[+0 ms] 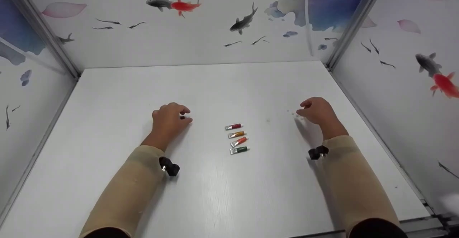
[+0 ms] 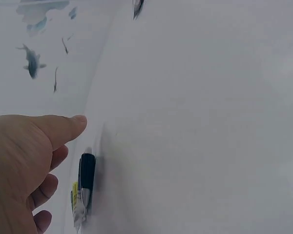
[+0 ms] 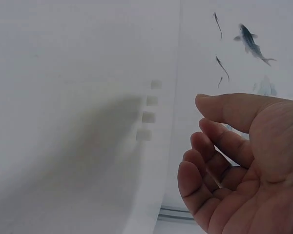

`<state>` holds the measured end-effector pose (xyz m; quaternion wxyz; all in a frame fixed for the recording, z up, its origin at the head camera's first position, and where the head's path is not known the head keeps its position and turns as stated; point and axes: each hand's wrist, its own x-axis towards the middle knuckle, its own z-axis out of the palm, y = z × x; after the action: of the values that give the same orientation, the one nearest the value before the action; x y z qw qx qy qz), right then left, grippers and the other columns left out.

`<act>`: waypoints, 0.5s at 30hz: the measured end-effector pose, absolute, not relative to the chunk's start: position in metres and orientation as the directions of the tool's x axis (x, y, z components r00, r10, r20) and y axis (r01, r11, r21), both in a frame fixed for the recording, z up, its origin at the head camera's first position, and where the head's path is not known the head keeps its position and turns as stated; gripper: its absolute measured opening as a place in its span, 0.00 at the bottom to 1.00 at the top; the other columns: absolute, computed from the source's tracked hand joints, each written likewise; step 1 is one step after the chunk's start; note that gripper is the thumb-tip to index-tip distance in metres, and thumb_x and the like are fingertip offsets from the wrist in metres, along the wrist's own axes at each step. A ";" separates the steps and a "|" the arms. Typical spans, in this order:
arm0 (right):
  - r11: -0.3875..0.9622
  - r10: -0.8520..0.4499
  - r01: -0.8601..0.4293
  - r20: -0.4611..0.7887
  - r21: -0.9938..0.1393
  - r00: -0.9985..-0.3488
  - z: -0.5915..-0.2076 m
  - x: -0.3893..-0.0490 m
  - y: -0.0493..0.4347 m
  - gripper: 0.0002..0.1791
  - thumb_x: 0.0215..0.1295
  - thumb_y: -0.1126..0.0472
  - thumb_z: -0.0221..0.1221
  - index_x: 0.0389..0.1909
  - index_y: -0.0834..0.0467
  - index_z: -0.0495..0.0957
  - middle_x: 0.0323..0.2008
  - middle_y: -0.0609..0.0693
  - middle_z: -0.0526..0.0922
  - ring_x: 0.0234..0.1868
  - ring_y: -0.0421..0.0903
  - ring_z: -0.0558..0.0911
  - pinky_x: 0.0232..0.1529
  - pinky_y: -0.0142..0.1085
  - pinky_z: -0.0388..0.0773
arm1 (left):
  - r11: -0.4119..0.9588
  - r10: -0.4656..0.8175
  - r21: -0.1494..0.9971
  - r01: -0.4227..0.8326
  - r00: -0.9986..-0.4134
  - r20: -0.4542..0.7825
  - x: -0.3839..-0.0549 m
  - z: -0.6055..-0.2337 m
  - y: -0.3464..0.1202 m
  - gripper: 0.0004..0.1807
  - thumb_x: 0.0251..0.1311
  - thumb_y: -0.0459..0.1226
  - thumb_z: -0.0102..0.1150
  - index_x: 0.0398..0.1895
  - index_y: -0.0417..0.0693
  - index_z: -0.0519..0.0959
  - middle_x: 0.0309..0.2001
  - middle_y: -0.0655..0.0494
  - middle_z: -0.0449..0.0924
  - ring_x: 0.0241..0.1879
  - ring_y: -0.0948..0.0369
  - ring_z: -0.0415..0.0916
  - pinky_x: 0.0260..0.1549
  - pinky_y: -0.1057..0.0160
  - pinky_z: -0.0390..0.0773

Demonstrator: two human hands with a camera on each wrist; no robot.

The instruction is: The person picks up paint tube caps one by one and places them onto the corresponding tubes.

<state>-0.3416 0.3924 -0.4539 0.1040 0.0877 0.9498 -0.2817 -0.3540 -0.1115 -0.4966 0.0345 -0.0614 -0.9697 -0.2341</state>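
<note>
My left hand reaches over the left part of the table, thumb and fingers apart. Beside its fingers lies a dark blue paint tube with a pale cap, and more tubes, one with a yellow band, show behind it. They are mostly hidden by the hand in the head view. My right hand hovers at the right, fingers loosely bent and holding nothing. Close by it, several small whitish square pieces lie in a row on the table.
Between the hands lies a column of small paint tubes: dark red, ochre, orange and green. The white table is enclosed by walls printed with fish at the back and sides.
</note>
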 end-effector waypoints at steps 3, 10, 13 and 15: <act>0.830 0.099 0.244 -0.297 -0.502 -0.950 -0.457 -0.343 0.396 0.32 0.76 0.49 0.62 0.73 0.63 0.73 0.68 0.66 0.76 0.66 0.63 0.78 0.66 0.58 0.77 | 0.888 0.091 0.444 0.119 -0.992 0.085 -0.353 -0.497 -0.120 0.16 0.66 0.47 0.72 0.55 0.58 0.88 0.53 0.54 0.87 0.59 0.48 0.79 0.61 0.38 0.67; 0.806 0.127 0.318 -0.378 -0.499 -0.917 -0.460 -0.346 0.400 0.34 0.75 0.49 0.63 0.74 0.63 0.71 0.71 0.67 0.74 0.68 0.64 0.78 0.69 0.58 0.77 | 0.896 0.078 0.432 0.102 -0.994 0.074 -0.353 -0.497 -0.130 0.16 0.65 0.47 0.73 0.54 0.57 0.89 0.52 0.53 0.88 0.57 0.47 0.80 0.59 0.38 0.68; 0.818 0.133 0.318 -0.381 -0.479 -0.915 -0.459 -0.347 0.400 0.34 0.75 0.48 0.63 0.74 0.63 0.71 0.70 0.68 0.75 0.68 0.64 0.78 0.69 0.58 0.76 | 0.899 0.076 0.428 0.098 -0.995 0.068 -0.353 -0.496 -0.133 0.15 0.65 0.47 0.73 0.52 0.57 0.90 0.51 0.53 0.88 0.56 0.47 0.80 0.58 0.39 0.68; 0.826 0.136 0.316 -0.379 -0.467 -0.915 -0.460 -0.348 0.400 0.33 0.75 0.49 0.63 0.72 0.63 0.73 0.70 0.67 0.75 0.68 0.64 0.78 0.68 0.58 0.76 | 0.903 0.079 0.419 0.098 -0.995 0.062 -0.352 -0.496 -0.135 0.14 0.64 0.47 0.73 0.51 0.56 0.90 0.50 0.53 0.89 0.55 0.47 0.81 0.57 0.39 0.69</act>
<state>-0.3484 0.4001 -0.4599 0.1669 0.1200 0.9409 -0.2692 -0.3524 -0.1350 -0.4961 0.0217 -0.0453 -0.9751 -0.2160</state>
